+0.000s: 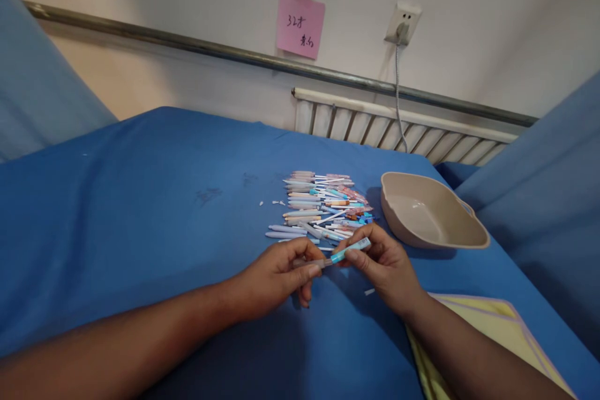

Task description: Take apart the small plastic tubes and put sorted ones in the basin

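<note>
In the middle foreground of the head view, both hands meet on one slim pen (pixel 338 256). My left hand (pixel 281 272) pinches its greyish-pink end between thumb and fingers. Opposite it, my right hand (pixel 382 262) grips the light-blue and white part. Whether the two parts are joined or only touching is hard to tell. Just beyond the hands lies a spread of pens and pen parts (pixel 304 203) in pastel, orange and blue. Several tiny white pieces (pixel 276 202) rest to the left of them.
A beige basin (pixel 434 212) stands to the right on the blue cloth (pixel 140 219). A folded yellow cloth (pixel 497 319) lies under my right forearm. Behind are a radiator (pixel 356 125), a metal rail (pixel 210 47), a pink note (pixel 300 25) and a socket (pixel 403 22) with a cord.
</note>
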### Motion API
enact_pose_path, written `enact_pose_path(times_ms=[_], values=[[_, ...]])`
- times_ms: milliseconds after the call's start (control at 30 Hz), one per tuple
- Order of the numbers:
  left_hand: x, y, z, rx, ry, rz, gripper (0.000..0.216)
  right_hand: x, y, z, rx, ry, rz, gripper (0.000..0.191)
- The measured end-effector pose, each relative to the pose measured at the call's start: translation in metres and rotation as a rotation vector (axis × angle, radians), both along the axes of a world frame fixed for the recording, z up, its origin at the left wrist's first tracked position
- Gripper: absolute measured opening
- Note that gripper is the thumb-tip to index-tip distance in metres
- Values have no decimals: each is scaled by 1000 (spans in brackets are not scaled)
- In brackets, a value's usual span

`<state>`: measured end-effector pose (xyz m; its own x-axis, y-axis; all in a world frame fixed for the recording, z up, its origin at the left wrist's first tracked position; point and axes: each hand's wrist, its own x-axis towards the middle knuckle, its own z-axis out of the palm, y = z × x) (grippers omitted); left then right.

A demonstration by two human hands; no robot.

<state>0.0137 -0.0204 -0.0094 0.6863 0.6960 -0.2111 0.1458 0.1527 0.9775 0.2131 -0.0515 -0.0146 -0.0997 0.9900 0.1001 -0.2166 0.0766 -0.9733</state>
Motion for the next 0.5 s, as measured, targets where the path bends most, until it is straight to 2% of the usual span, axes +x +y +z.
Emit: enact_pose_path(times_ms=[100,233,300,400,500], values=[[1,-1,1,-4,8,-27,25,-3,-1,1,-6,-19,-8,25],[0,3,3,3,4,18,27,1,0,1,16,-79,-32,23],[-1,5,4,22,-2,40,27,6,1,-2,77,-238,-15,19],[-3,8,6,78,7,52,25,12,0,-4,265,-626,32,11],[-5,9,6,136,33,45,24,15,0,-4,420,-873,94,19]])
